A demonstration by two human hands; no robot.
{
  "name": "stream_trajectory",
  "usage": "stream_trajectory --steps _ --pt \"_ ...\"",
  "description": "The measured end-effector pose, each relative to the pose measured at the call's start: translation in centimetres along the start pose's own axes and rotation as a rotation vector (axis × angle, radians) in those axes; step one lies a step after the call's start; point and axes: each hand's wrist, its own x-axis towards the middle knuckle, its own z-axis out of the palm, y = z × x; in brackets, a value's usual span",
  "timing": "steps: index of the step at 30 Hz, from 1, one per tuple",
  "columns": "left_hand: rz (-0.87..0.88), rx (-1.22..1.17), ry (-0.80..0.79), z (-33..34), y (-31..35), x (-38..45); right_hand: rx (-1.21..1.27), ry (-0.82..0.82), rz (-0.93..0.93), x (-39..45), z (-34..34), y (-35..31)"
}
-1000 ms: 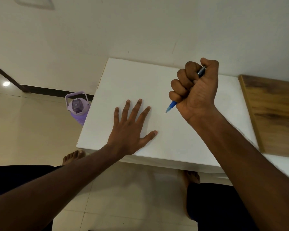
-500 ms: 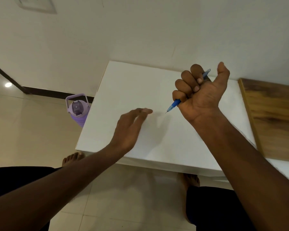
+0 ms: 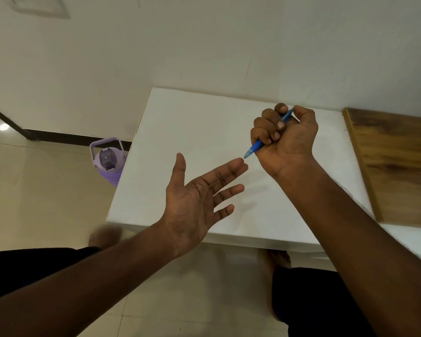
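The right hand (image 3: 287,139) holds a blue plastic ballpoint pen (image 3: 255,147) in a closed fist above the white rectangular table (image 3: 192,122), all fingers (image 3: 265,122) curled round the barrel. The pen tip points down and to the left, just beside the uppermost fingertip of the left hand (image 3: 195,207); contact cannot be determined. The left hand is palm up, fingers straight and spread, holding nothing. A purple water bottle (image 3: 108,164) stands on the floor left of the table.
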Motion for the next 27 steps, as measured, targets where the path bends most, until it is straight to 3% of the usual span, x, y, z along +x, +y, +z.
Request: stream_trajectory --steps 9,20,22,24,27 --pt "0.024 -0.034 -0.128 -0.1 -0.1 0.4 -0.033 -0.002 -0.018 0.0 0.0 0.0" --pt "0.015 -0.074 -0.117 -0.3 -0.3 0.8 -0.123 -0.003 -0.039 0.0 0.1 0.2" --pt "-0.002 0.029 -0.053 -0.2 -0.2 0.9 -0.145 0.004 -0.028 0.0 0.2 0.2" --pt "0.012 0.301 0.075 0.0 0.2 1.2 -0.22 0.02 -0.015 -0.1 0.4 0.6" --pt "0.197 0.735 0.232 -0.1 1.3 1.5 -0.531 0.045 -0.062 -0.2 0.7 1.6"
